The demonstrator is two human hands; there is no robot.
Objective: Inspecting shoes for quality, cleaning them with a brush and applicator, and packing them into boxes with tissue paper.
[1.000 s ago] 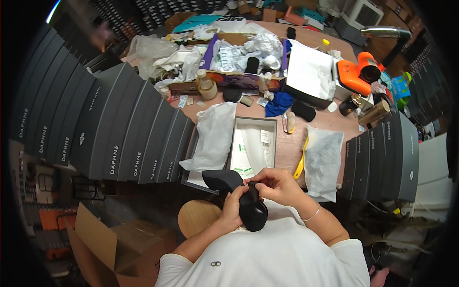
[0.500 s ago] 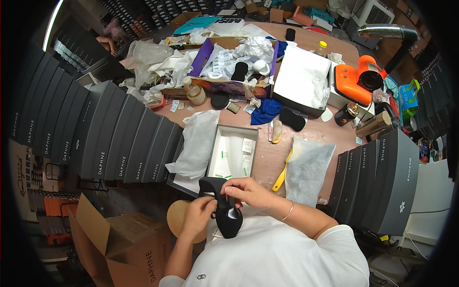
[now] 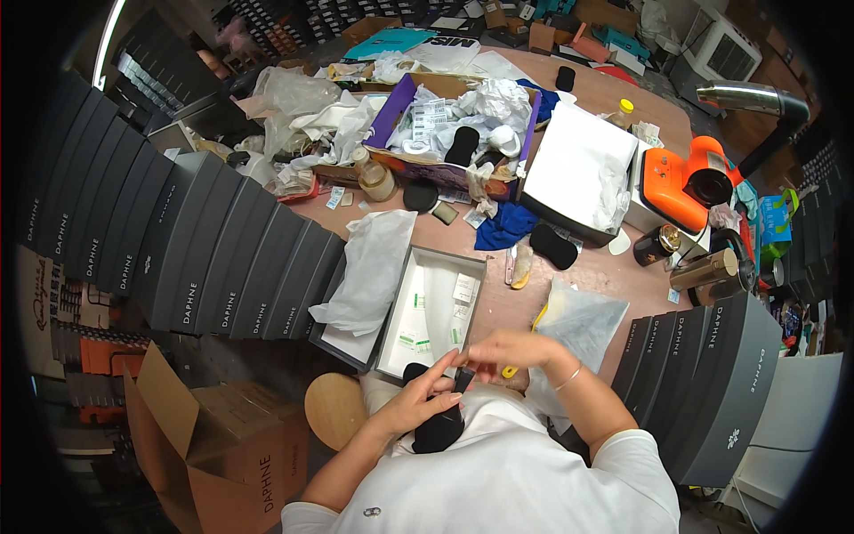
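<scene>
Cluttered table (image 3: pixel 623 98) at twelve o'clock; I am gripping a black shoe (image 3: pixel 438 425) with both left hand (image 3: pixel 416 402) and right hand (image 3: pixel 507 349), box (image 3: pixel 433 313) beyond.

The shoe (image 3: pixel 438 425) is black and matte, held close against the person's chest just below the near edge of the open box (image 3: pixel 427 311). It points roughly down toward the body, with its rounded end lowest. The left hand (image 3: pixel 411 405) cups its upper side, fingers spread across it. The right hand (image 3: pixel 503 349) pinches a small dark part at the shoe's top, just beside the left fingertips. Its finer details cannot be made out.
</scene>
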